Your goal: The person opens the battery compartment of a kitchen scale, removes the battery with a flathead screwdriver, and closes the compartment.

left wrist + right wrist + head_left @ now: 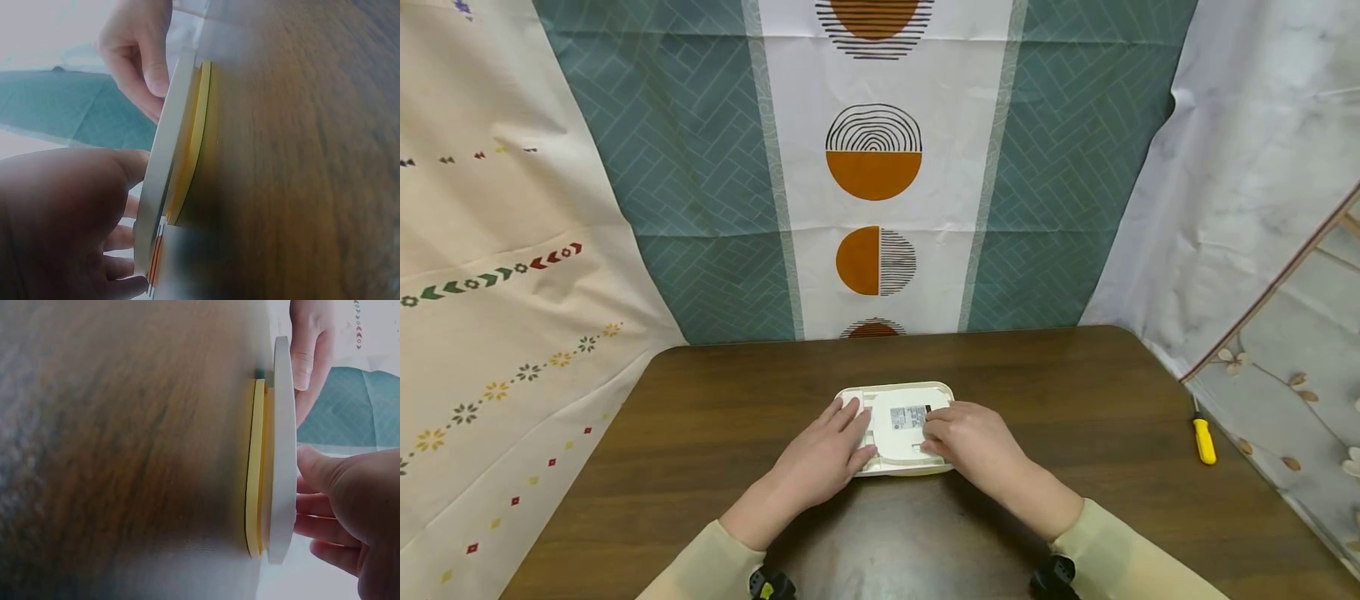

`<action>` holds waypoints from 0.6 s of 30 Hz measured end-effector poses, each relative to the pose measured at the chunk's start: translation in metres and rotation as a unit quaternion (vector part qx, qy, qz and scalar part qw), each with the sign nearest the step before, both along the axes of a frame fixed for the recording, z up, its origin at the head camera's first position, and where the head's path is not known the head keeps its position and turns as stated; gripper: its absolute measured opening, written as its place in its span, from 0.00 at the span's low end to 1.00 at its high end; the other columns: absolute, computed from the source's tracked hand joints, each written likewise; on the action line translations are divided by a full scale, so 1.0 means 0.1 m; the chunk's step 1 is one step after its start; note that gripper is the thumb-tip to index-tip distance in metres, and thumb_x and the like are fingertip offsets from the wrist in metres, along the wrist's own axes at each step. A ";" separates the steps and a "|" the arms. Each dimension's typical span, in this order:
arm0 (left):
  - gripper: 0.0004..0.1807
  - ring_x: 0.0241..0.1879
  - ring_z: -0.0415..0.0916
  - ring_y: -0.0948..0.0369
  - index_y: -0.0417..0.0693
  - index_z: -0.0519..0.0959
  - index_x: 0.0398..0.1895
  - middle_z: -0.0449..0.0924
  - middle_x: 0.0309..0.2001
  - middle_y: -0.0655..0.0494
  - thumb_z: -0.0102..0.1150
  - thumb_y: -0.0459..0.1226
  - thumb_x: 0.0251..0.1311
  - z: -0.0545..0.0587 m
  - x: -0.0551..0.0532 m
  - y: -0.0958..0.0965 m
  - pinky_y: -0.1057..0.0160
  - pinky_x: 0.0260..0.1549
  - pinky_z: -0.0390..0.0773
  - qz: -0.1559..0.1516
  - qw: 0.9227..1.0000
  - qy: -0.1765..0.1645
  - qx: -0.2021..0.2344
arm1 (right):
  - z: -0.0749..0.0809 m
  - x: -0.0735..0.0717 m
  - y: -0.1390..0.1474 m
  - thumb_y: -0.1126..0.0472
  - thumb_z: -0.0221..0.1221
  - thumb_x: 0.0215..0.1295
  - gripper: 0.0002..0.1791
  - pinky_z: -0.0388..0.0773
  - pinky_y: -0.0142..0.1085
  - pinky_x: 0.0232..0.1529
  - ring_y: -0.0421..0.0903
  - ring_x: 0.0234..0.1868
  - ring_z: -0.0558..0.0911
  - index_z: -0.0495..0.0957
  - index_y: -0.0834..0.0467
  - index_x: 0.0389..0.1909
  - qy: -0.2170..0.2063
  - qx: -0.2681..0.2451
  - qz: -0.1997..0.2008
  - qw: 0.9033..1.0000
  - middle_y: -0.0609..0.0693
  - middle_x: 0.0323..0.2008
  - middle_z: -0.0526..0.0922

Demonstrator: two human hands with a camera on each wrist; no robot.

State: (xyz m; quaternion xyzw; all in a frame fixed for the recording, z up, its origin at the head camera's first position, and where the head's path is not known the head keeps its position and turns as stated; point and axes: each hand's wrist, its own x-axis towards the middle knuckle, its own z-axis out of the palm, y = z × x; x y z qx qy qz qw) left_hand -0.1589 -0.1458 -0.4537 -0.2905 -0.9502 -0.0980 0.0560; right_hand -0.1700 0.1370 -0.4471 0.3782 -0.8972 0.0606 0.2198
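Observation:
A white plastic device (895, 454) with rounded corners lies on the brown table, its labelled back facing up. A printed label (908, 417) sits on a raised panel in its middle. Seen edge-on in the right wrist view, the device has a yellow lower part (254, 469) beneath its pale rim. My left hand (823, 454) rests on the device's left part, fingers spread and mostly straight. Bent at the knuckles, the fingers of my right hand (973, 437) touch its right part beside the label. Whether anything small lies under those fingertips is hidden.
A screwdriver with a yellow handle (1204, 440) lies near the table's right edge. Around the dark wooden table (737, 392) hang patterned cloths, with a green and white curtain (880, 200) behind its far edge.

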 end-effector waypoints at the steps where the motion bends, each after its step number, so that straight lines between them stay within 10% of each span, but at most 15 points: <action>1: 0.34 0.82 0.61 0.36 0.37 0.73 0.80 0.67 0.81 0.34 0.56 0.52 0.85 0.00 0.00 0.00 0.42 0.79 0.64 0.000 1.000 0.002 -0.001 | 0.00 0.00 0.00 0.55 0.81 0.63 0.09 0.87 0.42 0.52 0.44 0.41 0.88 0.90 0.50 0.34 0.003 0.000 0.001 1.000 0.43 0.40 0.92; 18: 0.33 0.81 0.62 0.35 0.36 0.74 0.79 0.69 0.79 0.33 0.57 0.50 0.84 0.01 0.00 -0.01 0.42 0.79 0.65 -0.009 1.000 0.008 -0.001 | -0.02 -0.02 -0.07 0.58 0.83 0.61 0.08 0.87 0.37 0.41 0.42 0.35 0.88 0.91 0.50 0.31 0.042 0.001 0.038 0.998 0.41 0.34 0.89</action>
